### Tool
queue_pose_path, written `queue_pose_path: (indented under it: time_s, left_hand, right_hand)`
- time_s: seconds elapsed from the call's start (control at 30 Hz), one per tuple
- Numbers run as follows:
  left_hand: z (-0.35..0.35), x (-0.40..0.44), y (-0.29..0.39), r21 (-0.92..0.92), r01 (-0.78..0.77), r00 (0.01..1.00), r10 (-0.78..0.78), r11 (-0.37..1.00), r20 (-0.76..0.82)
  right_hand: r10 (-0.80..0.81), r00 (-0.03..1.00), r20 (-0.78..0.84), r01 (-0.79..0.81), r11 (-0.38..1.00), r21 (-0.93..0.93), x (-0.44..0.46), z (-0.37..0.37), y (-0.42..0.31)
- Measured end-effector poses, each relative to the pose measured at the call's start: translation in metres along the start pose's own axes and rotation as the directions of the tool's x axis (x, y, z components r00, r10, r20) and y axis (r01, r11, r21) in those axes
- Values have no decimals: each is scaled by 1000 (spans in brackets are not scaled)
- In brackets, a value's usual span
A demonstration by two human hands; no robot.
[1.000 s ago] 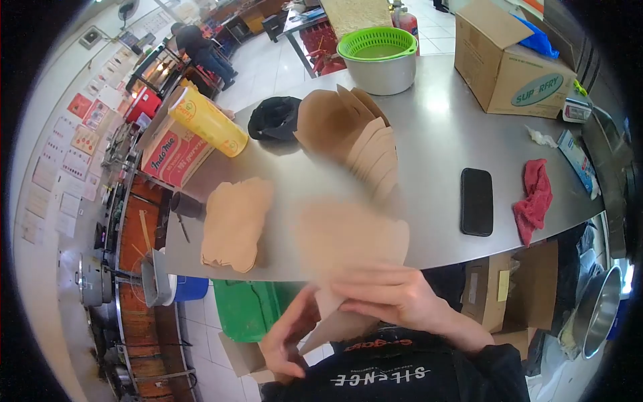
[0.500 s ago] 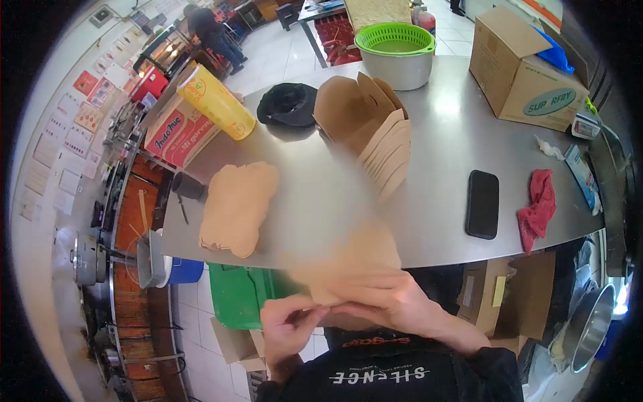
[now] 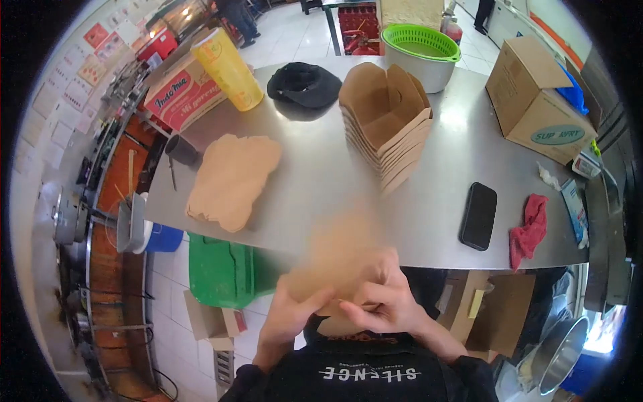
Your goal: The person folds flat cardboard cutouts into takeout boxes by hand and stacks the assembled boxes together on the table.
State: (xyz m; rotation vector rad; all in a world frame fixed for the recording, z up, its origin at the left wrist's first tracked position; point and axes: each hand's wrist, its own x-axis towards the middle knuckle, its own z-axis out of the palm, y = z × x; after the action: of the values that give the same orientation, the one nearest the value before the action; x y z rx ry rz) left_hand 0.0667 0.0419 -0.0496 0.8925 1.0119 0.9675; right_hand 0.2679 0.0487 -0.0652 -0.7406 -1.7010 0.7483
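At the table's near edge I hold a brown cardboard takeaway box blank (image 3: pixel 338 264), partly folded; a hazy smear over the picture blurs its upper part. My left hand (image 3: pixel 293 313) is closed on its left side, with the thumb over the card. On the right side, my right hand (image 3: pixel 388 301) has its fingers curled against the card. Flat brown box blanks (image 3: pixel 234 177) lie piled on the table, beyond my left hand. Farther out stands a nested stack of folded takeaway boxes (image 3: pixel 387 124), open side up.
A black cap (image 3: pixel 303 87), a yellow roll (image 3: pixel 229 70) and an Indomie carton (image 3: pixel 184 100) stand along the far left. To the right lie a phone (image 3: pixel 479 216) and red cloth (image 3: pixel 529 231). A green colander (image 3: pixel 420 45) sits in a pot; a large carton (image 3: pixel 536 100) stands beyond.
My view has shifted, so the table things sit differently in the picture. Both hands have moved along the blank, and the right fingers are now curled more tightly by its near edge.
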Motion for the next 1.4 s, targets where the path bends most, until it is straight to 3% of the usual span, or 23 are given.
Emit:
queue_pose_path:
  time_s: [0.07,0.13,0.2,0.27,0.33,0.37,0.47,0.53,0.57,0.6,0.63,0.77,0.83,0.9,0.97,1.03,1.13,1.2,1.27,1.33,1.37,1.4]
  left_hand:
    - [5,-4,-5,-9,24,998,-24,1000,-62]
    - [13,-5,-12,62,-149,973,157,987,-166]
    - [18,-5,-17,14,-241,947,238,971,-214]
    - [23,-4,-20,-23,-341,908,323,940,-266]
    - [27,-4,-22,122,-537,738,535,835,-412]
    - [19,-7,-22,125,-540,733,538,832,-416]
    - [-2,-11,-19,229,-488,842,523,842,-133]
    - [7,-9,-18,-136,-398,914,379,907,-144]
    - [10,-7,-22,-137,-393,916,375,909,-140]
    - [14,-6,-28,-250,-401,914,365,881,-179]
    - [15,-4,-31,-359,-410,910,353,838,-217]
    - [13,-6,-40,-361,-470,882,419,806,-214]
    - [3,-6,-47,-253,-484,874,448,838,-190]
    - [-2,-5,-44,-178,-477,877,455,860,-154]
    - [-6,-3,-39,-103,-472,880,460,875,-120]
    - [-8,2,-33,-4,-410,912,410,912,19]
    - [-6,13,-35,-78,-344,936,336,936,-106]
    - [2,14,-36,-91,-353,932,341,931,-123]
    - [4,10,-37,-100,-343,934,328,934,-144]
    - [5,14,-33,268,-467,876,481,843,15]
    - [1,17,-28,270,-469,876,481,841,25]
    - [-8,19,-23,468,-545,832,517,695,201]
  right_hand:
    - [8,999,-50,-7,1000,7,-7,9,1]
    - [15,994,-113,-14,1000,10,-12,17,2]
    - [36,969,-243,-45,999,-28,-13,21,2]
    - [30,964,-265,-39,999,-27,-12,26,0]
    - [23,958,-284,-28,999,-15,-5,26,-2]
    - [36,970,-239,-56,995,-78,1,21,-7]
    - [83,982,-171,-103,989,-106,1,16,-8]
    - [122,981,-148,-135,988,-76,-5,19,-5]
    - [134,974,-184,-131,991,31,-9,23,0]
    - [151,964,-221,-123,983,135,-12,26,2]
    - [151,962,-226,-124,984,128,-11,25,1]
    - [175,973,-153,-154,979,136,-1,15,-8]
    - [174,979,-109,-165,983,84,5,4,-17]
    - [221,974,42,-218,974,-61,11,-5,-23]
    - [264,962,65,-258,962,-92,12,-8,-19]
    - [302,950,79,-291,948,-131,11,-9,-14]
    - [325,946,18,-325,946,-22,5,-9,-3]
    - [471,882,-3,-464,870,165,2,-11,2]
    - [483,876,-18,-469,858,210,3,-7,14]
    - [481,876,-38,-457,853,251,3,-3,24]
    - [524,852,11,-506,817,277,2,0,29]
    - [563,824,64,-554,777,300,2,1,30]
